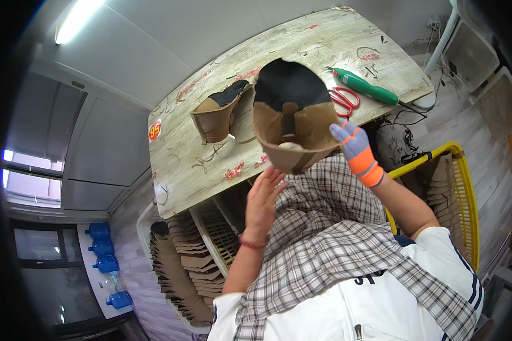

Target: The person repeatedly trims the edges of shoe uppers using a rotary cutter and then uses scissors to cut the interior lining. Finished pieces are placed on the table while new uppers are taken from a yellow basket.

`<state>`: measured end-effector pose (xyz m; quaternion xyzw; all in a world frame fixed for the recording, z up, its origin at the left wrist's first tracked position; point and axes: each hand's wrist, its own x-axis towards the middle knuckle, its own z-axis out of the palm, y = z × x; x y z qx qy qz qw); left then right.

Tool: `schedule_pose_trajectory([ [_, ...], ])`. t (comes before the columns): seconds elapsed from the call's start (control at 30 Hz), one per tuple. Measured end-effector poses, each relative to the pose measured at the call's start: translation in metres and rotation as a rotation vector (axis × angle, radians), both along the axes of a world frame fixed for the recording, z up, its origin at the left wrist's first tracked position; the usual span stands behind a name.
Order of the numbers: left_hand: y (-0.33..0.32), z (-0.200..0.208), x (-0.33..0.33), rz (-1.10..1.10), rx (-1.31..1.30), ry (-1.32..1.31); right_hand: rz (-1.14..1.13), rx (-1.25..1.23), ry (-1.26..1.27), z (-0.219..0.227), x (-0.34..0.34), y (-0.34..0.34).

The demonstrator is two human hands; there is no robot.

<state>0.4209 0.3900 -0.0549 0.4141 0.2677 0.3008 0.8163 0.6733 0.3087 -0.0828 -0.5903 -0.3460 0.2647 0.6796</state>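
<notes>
A brown shoe upper with a black lining is held up over the table's front edge, its hollow side facing me. My right hand, in a grey and orange glove, grips its right side, with the thumb hidden behind the edge. My left hand, bare and wearing a red bead bracelet, is under the upper's lower left edge. Its fingers are stretched out and the tips are at the edge; whether they press on it I cannot tell. A second brown and black upper stands on the table to the left.
Red-handled scissors and a green corded power tool lie on the worn wooden table among thread scraps. A yellow basket stands at my right. Crates below left hold stacked brown pieces. Blue water bottles line the left wall.
</notes>
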Motion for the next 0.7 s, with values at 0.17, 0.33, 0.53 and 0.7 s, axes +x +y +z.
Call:
schedule_pose_trajectory([
  [0.17, -0.013, -0.012, -0.008, 0.259, -0.111, -0.186, 0.185, -0.182, 0.118, 0.006, -0.046, -0.030],
  [0.33, 0.004, -0.027, -0.098, 0.135, -0.455, -0.351, -0.290, -0.076, -0.785, -0.029, 0.041, -0.003],
  [0.53, -0.029, -0.046, -0.129, 0.352, -0.535, -0.056, -0.171, -0.978, -1.311, -0.054, 0.125, 0.066],
  [0.7, -0.031, -0.056, -0.130, 0.407, -0.448, -0.004, -0.100, -1.053, -1.274, -0.046, 0.146, 0.082],
])
